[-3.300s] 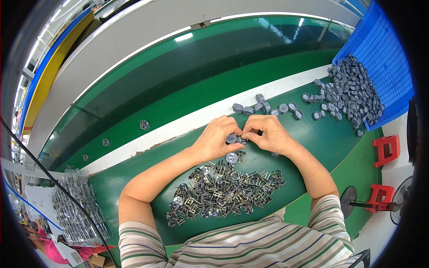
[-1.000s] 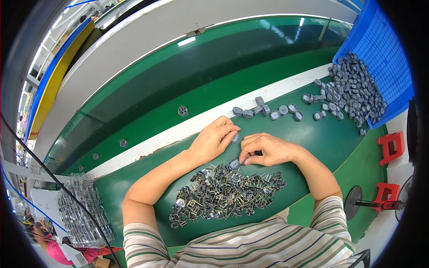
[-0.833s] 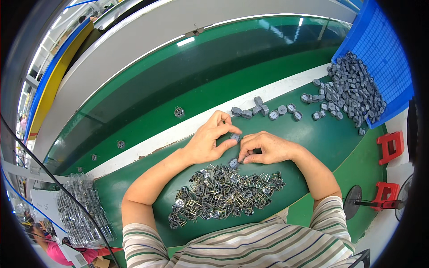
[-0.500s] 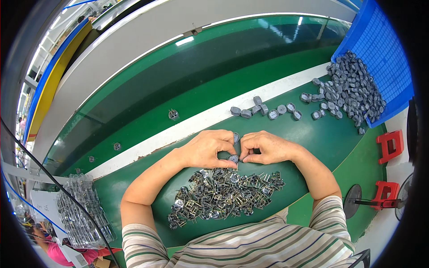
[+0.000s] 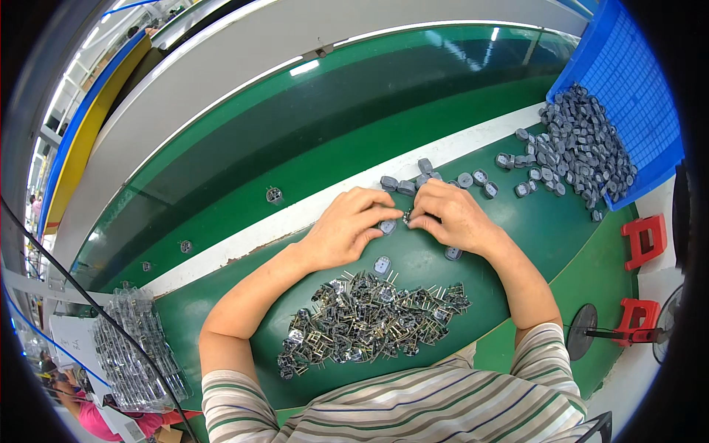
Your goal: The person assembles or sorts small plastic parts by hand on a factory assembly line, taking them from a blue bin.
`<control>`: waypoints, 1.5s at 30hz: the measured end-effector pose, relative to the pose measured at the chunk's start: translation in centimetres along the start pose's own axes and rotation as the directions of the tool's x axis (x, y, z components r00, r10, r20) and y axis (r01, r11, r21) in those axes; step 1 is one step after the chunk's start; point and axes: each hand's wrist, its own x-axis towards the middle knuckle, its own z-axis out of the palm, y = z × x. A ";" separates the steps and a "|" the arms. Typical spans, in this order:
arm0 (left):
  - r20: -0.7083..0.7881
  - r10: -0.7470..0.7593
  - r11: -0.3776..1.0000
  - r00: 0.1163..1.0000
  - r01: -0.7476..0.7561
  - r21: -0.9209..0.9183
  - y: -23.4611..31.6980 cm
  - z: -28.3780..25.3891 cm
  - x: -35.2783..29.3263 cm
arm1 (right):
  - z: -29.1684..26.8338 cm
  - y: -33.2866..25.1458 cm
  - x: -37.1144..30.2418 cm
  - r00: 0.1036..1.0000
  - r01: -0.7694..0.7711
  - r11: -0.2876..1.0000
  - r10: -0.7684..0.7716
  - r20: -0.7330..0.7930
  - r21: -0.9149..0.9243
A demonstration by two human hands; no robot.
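Observation:
Near the middle of the green table my left hand [image 5: 348, 225] pinches a grey plastic housing [image 5: 387, 227] between thumb and fingers. Close beside it, my right hand [image 5: 452, 215] has thumb and fingertips closed on a small dark part [image 5: 406, 216], its detail mostly hidden. One loose grey housing [image 5: 382, 264] lies on the table below my left hand. Another housing [image 5: 453, 252] rests beneath my right hand, partly covered. Between my forearms spreads a heap of small circuit assemblies [image 5: 377, 314] with brass-coloured pins.
Several grey housings [image 5: 465, 179] lie beyond my right hand. A blue basket [image 5: 628, 81] lies tipped at the far right with a large pile of housings [image 5: 583, 140] spilling out. A green conveyor [image 5: 310, 159] behind a white strip carries small assemblies [image 5: 274, 195]. Clear plastic trays [image 5: 136, 351] stand left.
Both hands have moved away from me, the right also rightward. A housing now lies on the table below the left hand, and another shows under the right. Assemblies on the conveyor have shifted left.

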 end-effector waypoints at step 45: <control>0.021 -0.270 0.957 0.963 0.271 -0.102 -0.3 2.6 -0.7 | 3.5 -2.6 0.6 0.996 -0.068 0.997 0.067 -0.054 -0.025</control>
